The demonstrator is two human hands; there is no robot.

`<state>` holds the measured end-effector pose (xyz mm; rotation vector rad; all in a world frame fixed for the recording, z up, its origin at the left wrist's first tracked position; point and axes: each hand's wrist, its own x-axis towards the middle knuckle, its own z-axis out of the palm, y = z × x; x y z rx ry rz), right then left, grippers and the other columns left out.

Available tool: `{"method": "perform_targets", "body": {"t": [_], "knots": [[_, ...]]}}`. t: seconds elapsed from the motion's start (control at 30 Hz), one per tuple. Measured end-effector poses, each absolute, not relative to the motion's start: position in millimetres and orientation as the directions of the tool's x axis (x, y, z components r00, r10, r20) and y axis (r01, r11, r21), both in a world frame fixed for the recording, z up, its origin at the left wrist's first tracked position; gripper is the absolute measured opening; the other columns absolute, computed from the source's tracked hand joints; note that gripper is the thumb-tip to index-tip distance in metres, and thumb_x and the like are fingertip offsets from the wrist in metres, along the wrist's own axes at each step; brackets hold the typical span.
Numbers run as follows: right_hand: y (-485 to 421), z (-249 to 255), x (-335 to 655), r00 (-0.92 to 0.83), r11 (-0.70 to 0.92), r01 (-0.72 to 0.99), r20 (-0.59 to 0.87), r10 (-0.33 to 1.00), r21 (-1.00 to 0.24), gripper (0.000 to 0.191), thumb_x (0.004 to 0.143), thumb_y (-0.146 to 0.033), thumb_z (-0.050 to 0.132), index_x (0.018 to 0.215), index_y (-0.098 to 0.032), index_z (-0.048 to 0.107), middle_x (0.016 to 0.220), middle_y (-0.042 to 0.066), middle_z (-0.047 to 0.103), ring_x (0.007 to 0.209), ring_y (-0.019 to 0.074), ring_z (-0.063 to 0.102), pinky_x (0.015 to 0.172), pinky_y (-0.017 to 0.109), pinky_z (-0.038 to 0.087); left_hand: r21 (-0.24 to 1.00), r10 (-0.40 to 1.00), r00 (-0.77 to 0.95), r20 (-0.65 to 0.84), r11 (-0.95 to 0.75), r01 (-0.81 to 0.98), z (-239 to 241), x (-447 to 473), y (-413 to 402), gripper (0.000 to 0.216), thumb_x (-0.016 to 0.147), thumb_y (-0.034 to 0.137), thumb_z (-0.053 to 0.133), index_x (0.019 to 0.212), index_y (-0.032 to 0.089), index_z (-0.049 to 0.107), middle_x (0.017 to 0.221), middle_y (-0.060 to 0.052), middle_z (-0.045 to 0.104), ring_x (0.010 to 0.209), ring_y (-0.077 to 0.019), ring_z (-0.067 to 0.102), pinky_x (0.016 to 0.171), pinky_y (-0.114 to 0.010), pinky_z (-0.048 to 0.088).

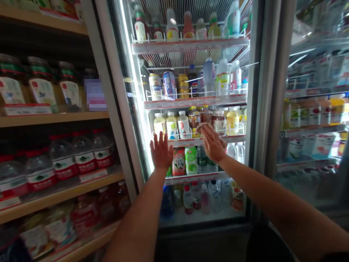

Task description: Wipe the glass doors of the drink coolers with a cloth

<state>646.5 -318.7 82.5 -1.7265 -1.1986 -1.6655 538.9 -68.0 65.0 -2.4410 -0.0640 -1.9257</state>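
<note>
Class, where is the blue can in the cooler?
Head view: the blue can stands on the second visible shelf, left side, between a white can and a gold can.

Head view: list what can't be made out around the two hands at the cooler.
- Head view: pale round thing at the right hand; the hand covers it, grip unclear.
- Head view: left hand; contact with the shelf edge unclear, glare.
- Head view: bottles behind the right glass; blurred by reflections.
</note>
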Motion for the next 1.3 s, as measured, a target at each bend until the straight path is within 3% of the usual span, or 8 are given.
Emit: {"method": "perform_targets", "body": {"t": [0.1, 0.27, 0.43, 0.63, 0.8, 0.97, 1.13, 1.3], "knots": [[-320.5, 81.3, 643.7, -0.162, -0.443, 0.797, 0.851, 0.499, 0.411, 0.073, 0.097, -0.008, 0.039, 0.160, -0.031, 0.010, 0.157, 0.002, 0.043, 0.149, 0.0190, 0.032, 0.122, 0.045, 0.034, -0.036, -0.024, 0.178, 0.984, -0.997, 0.061, 63.4, 542.2, -67.2, 0.061, 0.097, 0.033, 0.043, 0.155, 0.020, 0.030, 0.161, -0.009, 0.028, 0.154, -0.0263, 0.009, 0.126, -0.051, 0.008], [-325.6, 85.6, 648.9, -0.078, -0.558, 0.804, 0.968, 0.239, 0.203, 0.070, 0.096, -0.008, 0.038, 0.160, -0.027, 0.016, 0.159, 0.006, 0.037, 0.151, 0.0227, 0.027, 0.121, 0.049, 0.033, -0.060, -0.045, 0.136, 0.990, -0.993, 0.103, 60.4, 544.8, -67.0, 0.061, 0.096, 0.032, 0.044, 0.155, 0.020, 0.031, 0.161, -0.008, 0.029, 0.154, -0.0238, 0.009, 0.127, -0.047, 0.009], [-327.8, 74.1, 647.6, -0.159, -0.387, 0.817, 0.812, 0.562, 0.428, 0.073, 0.095, -0.006, 0.037, 0.159, -0.033, 0.015, 0.156, 0.000, 0.043, 0.149, 0.0199, 0.032, 0.122, 0.047, 0.031, -0.027, -0.006, 0.195, 0.981, -0.994, 0.107, 60.1, 543.8, -68.6, 0.061, 0.096, 0.034, 0.042, 0.154, 0.018, 0.032, 0.162, -0.008, 0.028, 0.154, -0.0240, 0.006, 0.127, -0.048, 0.008], [-330.9, 71.7, 648.3, -0.077, -0.531, 0.826, 0.970, 0.229, 0.190, 0.064, 0.098, -0.011, 0.038, 0.159, -0.024, 0.023, 0.160, 0.007, 0.037, 0.151, 0.0239, 0.027, 0.121, 0.048, 0.032, -0.034, -0.010, 0.197, 0.980, -0.993, 0.117, 60.4, 542.9, -70.0, 0.061, 0.096, 0.034, 0.040, 0.154, 0.017, 0.034, 0.162, -0.008, 0.028, 0.154, -0.0237, 0.005, 0.127, -0.048, 0.008], [-330.9, 68.6, 643.0, -0.142, -0.404, 0.815, 0.820, 0.554, 0.415, 0.064, 0.098, -0.012, 0.040, 0.157, -0.031, 0.025, 0.154, 0.001, 0.046, 0.147, 0.0193, 0.035, 0.123, 0.047, 0.028, -0.045, -0.017, 0.199, 0.980, -0.990, 0.136, 59.3, 542.9, -70.3, 0.060, 0.097, 0.034, 0.038, 0.153, 0.015, 0.034, 0.162, -0.009, 0.028, 0.154, -0.0228, 0.003, 0.127, -0.047, 0.008], [-326.6, 76.4, 643.6, -0.050, -0.552, 0.815, 0.971, 0.234, 0.175, 0.060, 0.099, -0.015, 0.038, 0.157, -0.026, 0.027, 0.158, 0.006, 0.040, 0.150, 0.0248, 0.030, 0.120, 0.052, 0.033, -0.027, 0.005, 0.220, 0.976, -0.989, 0.145, 58.5, 541.9, -70.8, 0.060, 0.097, 0.035, 0.036, 0.154, 0.016, 0.033, 0.162, -0.008, 0.028, 0.154, -0.0223, 0.003, 0.127, -0.048, 0.008], [-325.1, 72.2, 638.6, -0.226, -0.330, 0.777, 0.728, 0.648, 0.535, 0.068, 0.099, -0.012, 0.040, 0.159, -0.031, 0.016, 0.156, 0.000, 0.044, 0.147, 0.0180, 0.034, 0.122, 0.045, 0.031, -0.015, 0.017, 0.237, 0.971, -0.991, 0.132, 59.3, 540.4, -71.9, 0.060, 0.097, 0.035, 0.036, 0.154, 0.016, 0.033, 0.163, -0.008, 0.026, 0.154, -0.0225, 0.002, 0.127, -0.050, 0.009], [-323.0, 73.7, 640.2, -0.087, -0.521, 0.802, 0.921, 0.380, 0.291, 0.067, 0.099, -0.013, 0.038, 0.159, -0.029, 0.015, 0.159, 0.004, 0.037, 0.150, 0.0236, 0.029, 0.122, 0.051, 0.026, -0.017, 0.012, 0.220, 0.975, -0.992, 0.129, 58.7, 542.0, -70.5, 0.059, 0.097, 0.036, 0.036, 0.153, 0.017, 0.034, 0.162, -0.008, 0.028, 0.154, -0.0221, 0.004, 0.127, -0.050, 0.009]]}}
